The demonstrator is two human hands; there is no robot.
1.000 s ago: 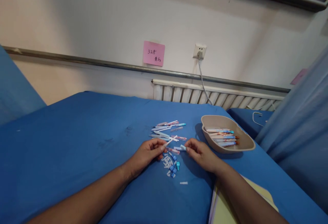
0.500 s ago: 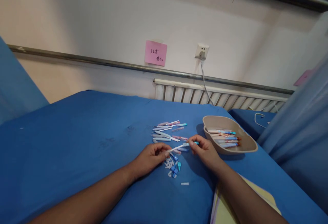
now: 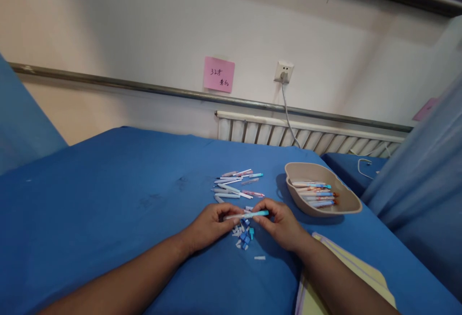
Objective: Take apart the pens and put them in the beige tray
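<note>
Both my hands pinch one slim pen (image 3: 249, 215), held nearly level just above the blue sheet. My left hand (image 3: 214, 221) grips its pale, whitish end, and my right hand (image 3: 279, 223) has the turquoise end between thumb and fingers. Directly below lie small white pen tips (image 3: 236, 231), several blue plastic pieces (image 3: 245, 238) and a turquoise piece (image 3: 251, 233). Beyond the hands, loose pen barrels (image 3: 228, 195) and thin white refills (image 3: 246, 195) are spread in rough rows. Fingers partly cover the pen, so how its parts join is hard to see.
A beige tray (image 3: 350, 205) with several pens (image 3: 319, 194) in it stands to the right. Under my right forearm lies a yellow cloth or pad (image 3: 364, 267). One white tip (image 3: 260, 258) sits apart, nearer me. A radiator (image 3: 260, 132) and wall are behind.
My right hand has moved left and slightly down, closer to my left hand. The thin white refill that showed between them is now largely covered, and the pen lies more level.
</note>
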